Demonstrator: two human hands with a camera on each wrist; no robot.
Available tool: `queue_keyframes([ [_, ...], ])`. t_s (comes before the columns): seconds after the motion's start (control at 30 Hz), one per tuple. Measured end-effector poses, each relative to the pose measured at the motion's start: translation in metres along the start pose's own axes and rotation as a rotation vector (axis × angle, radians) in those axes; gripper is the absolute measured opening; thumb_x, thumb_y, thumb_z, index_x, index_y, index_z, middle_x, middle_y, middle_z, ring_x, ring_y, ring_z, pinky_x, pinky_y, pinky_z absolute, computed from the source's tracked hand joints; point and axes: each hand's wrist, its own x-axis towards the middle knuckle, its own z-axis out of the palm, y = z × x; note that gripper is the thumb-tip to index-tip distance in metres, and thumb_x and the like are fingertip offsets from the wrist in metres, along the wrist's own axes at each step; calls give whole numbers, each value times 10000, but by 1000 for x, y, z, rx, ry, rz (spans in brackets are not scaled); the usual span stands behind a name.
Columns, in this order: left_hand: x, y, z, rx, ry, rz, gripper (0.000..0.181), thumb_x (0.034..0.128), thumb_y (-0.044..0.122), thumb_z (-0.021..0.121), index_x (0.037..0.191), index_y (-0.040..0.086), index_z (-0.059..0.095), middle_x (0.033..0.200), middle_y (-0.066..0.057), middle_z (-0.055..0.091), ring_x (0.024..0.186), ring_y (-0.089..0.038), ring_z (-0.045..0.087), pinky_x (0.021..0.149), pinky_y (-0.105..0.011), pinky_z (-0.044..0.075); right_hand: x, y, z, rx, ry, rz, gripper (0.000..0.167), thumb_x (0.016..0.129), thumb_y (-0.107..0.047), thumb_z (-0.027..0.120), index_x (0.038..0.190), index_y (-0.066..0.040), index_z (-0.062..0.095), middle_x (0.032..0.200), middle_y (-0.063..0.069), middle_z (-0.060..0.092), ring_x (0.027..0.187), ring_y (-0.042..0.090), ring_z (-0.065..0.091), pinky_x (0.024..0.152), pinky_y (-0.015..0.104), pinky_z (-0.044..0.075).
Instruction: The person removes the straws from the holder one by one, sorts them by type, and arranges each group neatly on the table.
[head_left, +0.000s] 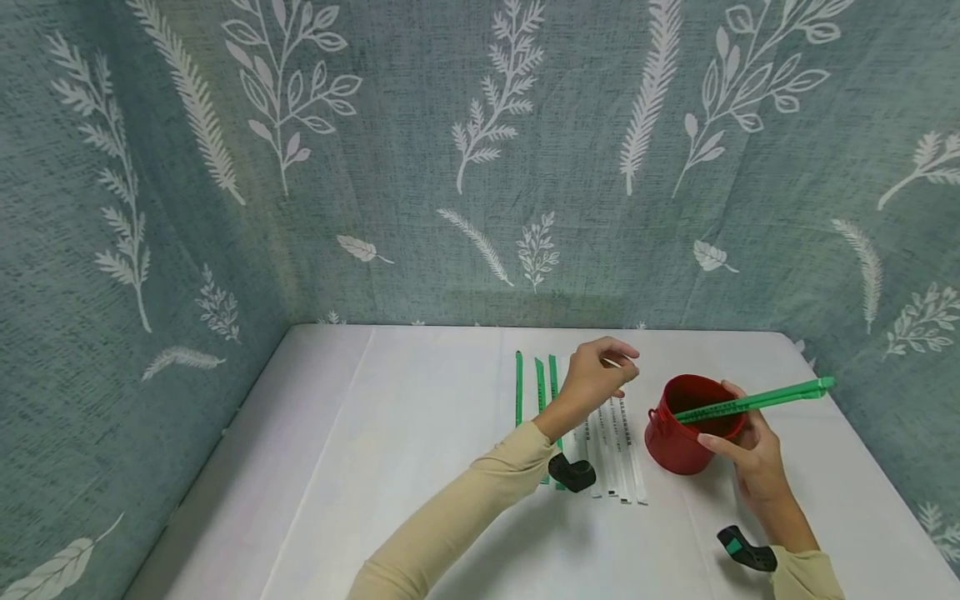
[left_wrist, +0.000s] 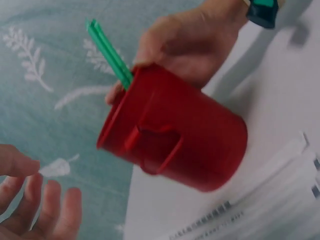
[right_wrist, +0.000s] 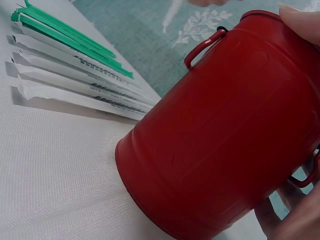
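Note:
My right hand (head_left: 759, 458) grips a red metal bucket (head_left: 678, 450) by its right side, thumb at the rim and fingers around the far side. Green wrapped straws (head_left: 783, 396) lean out of the bucket toward the right; their exact number is unclear. To the left of the bucket, my left hand (head_left: 592, 379) hovers over the straws on the table, fingers loosely bent with nothing visible in them. In the left wrist view, the left fingers (left_wrist: 47, 205) are apart from the bucket (left_wrist: 195, 135). The right wrist view shows the bucket's side (right_wrist: 225, 130) up close.
Several white wrapped straws (head_left: 622, 467) lie in a row on the white table (head_left: 390, 467), beside 3 green wrapped straws (head_left: 519, 387) on their left. The left forearm hides part of them. A patterned green cloth (head_left: 412, 167) hangs behind the table.

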Motion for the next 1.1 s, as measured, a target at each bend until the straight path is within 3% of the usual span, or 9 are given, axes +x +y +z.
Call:
queue_keyframes([
  [0.13,-1,8,10,-13,-8,16,129,864,24,664,966,98,690,791,14,601,657,-72,589,560,-275,573,0,-1,1,9,-1,-5,754,808,129,607,1464,-102,315,1377,17,420,1224,114,397,868,173,496],
  [0.3,-1,18,22,-1,-20,39,121,864,28,668,965,90,688,789,26,602,664,-86,600,553,-229,562,-1,-2,1,3,-4,-4,753,814,118,610,1469,-91,302,1367,-1,438,1217,104,407,886,165,482],
  [0.57,3,31,46,45,-72,100,140,859,39,666,988,92,680,800,54,618,656,-126,628,572,-252,572,-1,-2,1,0,-6,-3,755,816,115,611,1469,-103,302,1360,5,425,1202,103,417,899,143,463],
  [0.77,5,33,67,183,-114,174,164,852,68,673,1008,119,683,805,120,610,659,40,565,589,-111,500,-2,1,1,28,-20,-33,746,815,145,593,1460,-113,323,1358,-2,432,1200,101,430,916,129,443],
  [0.93,5,34,84,269,-177,247,210,849,79,677,1053,129,672,866,87,632,697,86,550,624,-66,472,-2,2,0,41,-25,-45,707,829,147,579,1432,-135,339,1319,-37,467,1159,53,473,917,102,426],
  [1.1,8,32,98,389,-238,263,256,866,116,671,1116,169,652,933,102,621,720,107,521,629,-45,439,-3,3,-1,28,-18,-51,686,831,152,564,1415,-154,377,1306,-67,477,1124,45,494,900,100,431],
])
